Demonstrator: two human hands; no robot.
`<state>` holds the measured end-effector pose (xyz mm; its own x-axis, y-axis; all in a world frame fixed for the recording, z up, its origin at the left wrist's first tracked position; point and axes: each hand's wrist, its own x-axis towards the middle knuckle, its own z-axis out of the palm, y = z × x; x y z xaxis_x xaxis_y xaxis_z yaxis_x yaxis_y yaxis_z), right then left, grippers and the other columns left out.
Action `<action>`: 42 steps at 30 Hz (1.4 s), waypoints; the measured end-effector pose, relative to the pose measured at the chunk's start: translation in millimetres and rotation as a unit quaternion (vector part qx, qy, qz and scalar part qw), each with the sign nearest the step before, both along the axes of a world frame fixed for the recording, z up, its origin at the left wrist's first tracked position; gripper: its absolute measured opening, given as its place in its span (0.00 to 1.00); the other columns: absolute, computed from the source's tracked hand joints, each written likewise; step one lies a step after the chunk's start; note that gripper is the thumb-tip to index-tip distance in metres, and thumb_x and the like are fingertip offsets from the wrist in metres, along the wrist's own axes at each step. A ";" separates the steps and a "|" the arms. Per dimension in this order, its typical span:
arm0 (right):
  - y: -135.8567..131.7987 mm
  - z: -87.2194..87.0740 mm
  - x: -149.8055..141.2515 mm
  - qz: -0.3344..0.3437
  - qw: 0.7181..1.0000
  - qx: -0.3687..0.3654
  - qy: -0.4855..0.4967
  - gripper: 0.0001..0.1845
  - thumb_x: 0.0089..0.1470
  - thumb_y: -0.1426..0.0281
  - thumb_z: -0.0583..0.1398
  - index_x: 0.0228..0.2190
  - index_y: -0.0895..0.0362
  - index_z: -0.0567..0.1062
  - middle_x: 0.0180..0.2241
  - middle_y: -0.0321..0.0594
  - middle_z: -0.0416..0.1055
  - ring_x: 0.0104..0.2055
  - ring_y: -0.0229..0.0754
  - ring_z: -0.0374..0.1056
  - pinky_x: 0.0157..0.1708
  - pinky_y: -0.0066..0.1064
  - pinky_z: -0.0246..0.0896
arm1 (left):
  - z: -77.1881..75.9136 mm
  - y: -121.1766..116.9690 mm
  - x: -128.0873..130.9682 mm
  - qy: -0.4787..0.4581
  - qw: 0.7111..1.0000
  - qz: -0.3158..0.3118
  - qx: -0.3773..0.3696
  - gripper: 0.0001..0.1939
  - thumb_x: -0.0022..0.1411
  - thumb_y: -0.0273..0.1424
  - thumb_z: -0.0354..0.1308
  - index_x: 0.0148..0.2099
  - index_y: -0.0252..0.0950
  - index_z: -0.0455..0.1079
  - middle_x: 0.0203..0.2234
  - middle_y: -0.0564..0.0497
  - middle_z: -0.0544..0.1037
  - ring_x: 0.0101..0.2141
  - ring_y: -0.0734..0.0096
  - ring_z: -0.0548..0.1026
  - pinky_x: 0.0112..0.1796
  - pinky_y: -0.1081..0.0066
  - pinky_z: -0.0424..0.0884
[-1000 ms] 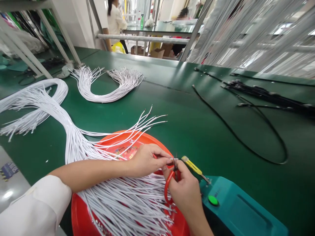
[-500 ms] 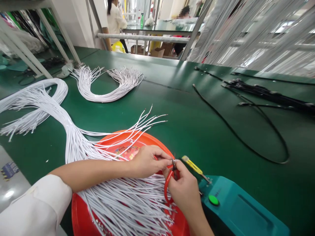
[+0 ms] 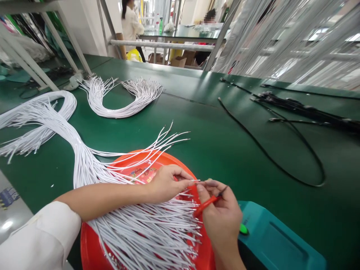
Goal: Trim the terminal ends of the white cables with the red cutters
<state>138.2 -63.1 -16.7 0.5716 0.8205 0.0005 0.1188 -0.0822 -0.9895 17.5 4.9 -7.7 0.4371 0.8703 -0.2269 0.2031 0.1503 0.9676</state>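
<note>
My left hand [image 3: 168, 183] reaches over a red basin [image 3: 180, 161] and pinches a white cable [image 3: 196, 180] close to its end. Red-handled scissors [image 3: 206, 205] sit in my right hand [image 3: 223, 208], their dark tips pointing up and to the right. The thumb and forefinger of that same hand meet at the tip of the cable, touching it. Many white cables [image 3: 152, 228] lie across the basin below my hands, their ends bunched at its right side. What lies inside my right palm is hidden.
A teal machine with a green button [image 3: 275, 236] stands right of the basin. White cable bundles [image 3: 118, 111] lie on the green table [image 3: 191, 116] at the back left, black cables [image 3: 303, 107] at the right. Two people are beyond the metal frame.
My right hand has moved right and turned, swinging the scissors away from the cable end and covering the machine's yellow part. My left hand has hardly moved.
</note>
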 end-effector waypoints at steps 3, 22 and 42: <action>-1.6 -2.2 -4.3 -0.026 0.999 0.039 0.014 0.12 0.45 0.64 0.64 0.31 0.56 0.69 0.30 0.38 0.73 0.31 0.39 0.71 0.35 0.32 0.66 | -4.3 -1.2 -0.8 0.021 0.999 -0.013 0.034 0.10 0.51 0.34 0.61 0.31 0.31 0.75 0.26 0.50 0.76 0.27 0.76 0.70 0.28 0.76 0.65; -2.9 -19.1 -1.5 -0.004 0.997 0.072 -0.023 0.08 0.47 0.68 0.63 0.28 0.55 0.68 0.29 0.38 0.74 0.32 0.40 0.72 0.35 0.33 0.66 | -0.1 -6.7 3.3 0.050 0.999 -0.011 0.013 0.08 0.51 0.32 0.60 0.29 0.30 0.72 0.24 0.51 0.73 0.25 0.78 0.67 0.26 0.77 0.62; -4.9 -18.9 -0.3 0.008 0.995 0.074 -0.060 0.07 0.48 0.68 0.62 0.30 0.55 0.68 0.31 0.39 0.74 0.34 0.40 0.72 0.34 0.33 0.67 | -0.2 -4.8 2.6 0.038 0.999 -0.029 -0.008 0.07 0.51 0.31 0.59 0.31 0.30 0.71 0.25 0.50 0.74 0.26 0.75 0.70 0.27 0.76 0.65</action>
<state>137.9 -68.0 -35.6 0.5470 0.8154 0.1894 0.2368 0.0663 -0.9693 20.1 0.2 -7.9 0.4672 0.8405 -0.2743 0.2846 0.1507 0.9467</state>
